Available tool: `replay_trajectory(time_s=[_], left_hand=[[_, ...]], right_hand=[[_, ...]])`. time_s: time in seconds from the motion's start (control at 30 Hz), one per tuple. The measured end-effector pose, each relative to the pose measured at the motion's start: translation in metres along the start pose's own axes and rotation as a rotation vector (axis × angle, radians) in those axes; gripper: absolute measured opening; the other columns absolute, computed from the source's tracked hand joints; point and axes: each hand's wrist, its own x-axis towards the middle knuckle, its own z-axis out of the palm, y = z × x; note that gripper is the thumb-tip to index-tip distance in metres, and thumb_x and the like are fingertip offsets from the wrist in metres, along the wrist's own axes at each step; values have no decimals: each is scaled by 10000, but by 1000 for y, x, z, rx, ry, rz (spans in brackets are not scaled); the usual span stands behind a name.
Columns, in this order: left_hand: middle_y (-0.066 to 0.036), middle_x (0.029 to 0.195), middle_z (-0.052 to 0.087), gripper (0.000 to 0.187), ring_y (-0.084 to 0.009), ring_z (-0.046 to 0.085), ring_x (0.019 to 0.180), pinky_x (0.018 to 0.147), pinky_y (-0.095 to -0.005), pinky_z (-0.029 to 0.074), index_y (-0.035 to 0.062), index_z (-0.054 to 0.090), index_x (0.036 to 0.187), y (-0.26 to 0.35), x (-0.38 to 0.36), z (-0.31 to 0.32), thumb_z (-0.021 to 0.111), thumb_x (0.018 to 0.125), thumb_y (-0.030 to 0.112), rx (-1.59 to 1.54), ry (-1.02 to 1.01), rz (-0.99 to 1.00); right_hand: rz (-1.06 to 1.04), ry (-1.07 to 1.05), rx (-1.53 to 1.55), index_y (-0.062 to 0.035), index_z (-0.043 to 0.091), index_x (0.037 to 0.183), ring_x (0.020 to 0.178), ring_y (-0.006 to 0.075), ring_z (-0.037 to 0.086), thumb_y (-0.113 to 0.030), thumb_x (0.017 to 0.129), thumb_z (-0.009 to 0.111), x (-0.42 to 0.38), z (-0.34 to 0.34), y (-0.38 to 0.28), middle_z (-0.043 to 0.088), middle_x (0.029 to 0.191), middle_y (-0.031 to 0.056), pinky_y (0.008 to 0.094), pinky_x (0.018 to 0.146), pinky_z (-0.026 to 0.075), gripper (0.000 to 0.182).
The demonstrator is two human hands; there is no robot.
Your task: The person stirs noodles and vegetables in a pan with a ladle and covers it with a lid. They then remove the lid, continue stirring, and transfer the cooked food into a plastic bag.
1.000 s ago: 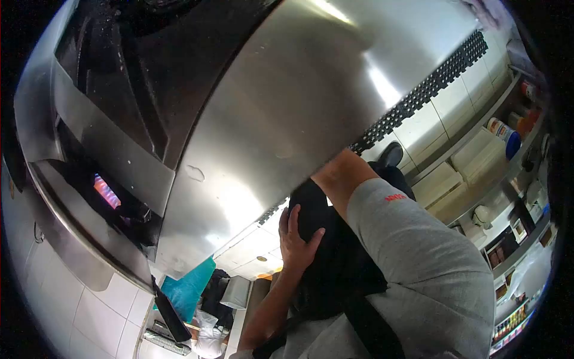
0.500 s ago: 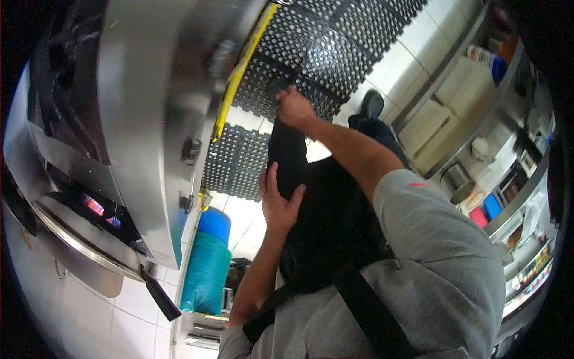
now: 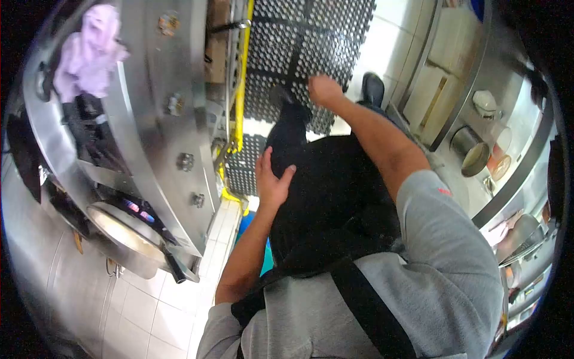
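On the stove (image 3: 149,107) sits a pan (image 3: 127,230) with something pale inside, a lilac cloth (image 3: 95,57) well apart from it; opposite is a metal pot (image 3: 464,142), its contents unclear. Fingers spread, the left hand (image 3: 273,184) is at the black apron (image 3: 338,191) on the person's front, while the right hand (image 3: 326,91) curls closed above the floor mat (image 3: 335,36).

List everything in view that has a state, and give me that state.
Left hand: open, fingers spread, gripping nothing visible
Right hand: curled shut; inside hidden
Apron: worn
Cloth: crumpled
Pan: uncovered
Glow beside pan: pink and blue; whether flame, unclear
Pot: uncovered; contents unclear
Mat: flat on the floor
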Motion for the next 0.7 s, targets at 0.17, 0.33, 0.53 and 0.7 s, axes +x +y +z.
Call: replay_trajectory(time_s=[0.17, 0.33, 0.53, 0.7], left_hand=[[-286, 1516, 449, 903, -459, 444, 1406, 1177, -494, 373, 81, 377, 1576, 14, 5, -21, 814, 851, 395, -101, -106, -124], [-209, 1394, 610, 691, -340, 600, 1263, 1089, -400, 451, 8, 533, 1460, -50, 11, -35, 761, 933, 394, -636, -105, -256], [-68, 1200, 700, 475, -182, 667, 972, 766, -351, 528, 117, 600, 1380, -122, -51, -92, 682, 1001, 391, -1070, -99, -546], [-45, 1120, 695, 388, -170, 656, 858, 662, -335, 509, 152, 630, 1313, -216, -156, -56, 627, 1015, 401, -1179, 201, -800]], right_hand=[[135, -186, -17, -18, 737, 988, 1002, 424, 708, -209, 832, 666, -52, -22, 12, 729, 1034, 219, 523, 860, 589, 256], [208, -35, -53, -8, 711, 992, 979, 455, 704, -260, 916, 602, -140, -134, -26, 727, 1022, 260, 546, 870, 572, 284], [380, -15, -80, -72, 630, 1326, 1203, 402, 641, -363, 912, 693, -150, -265, -79, 675, 1247, 244, 498, 1042, 512, 510], [-180, 650, -189, -73, 611, 1307, 1195, 443, 563, -141, 860, 738, -84, -397, -222, 568, 1290, 236, 509, 985, 508, 469]])
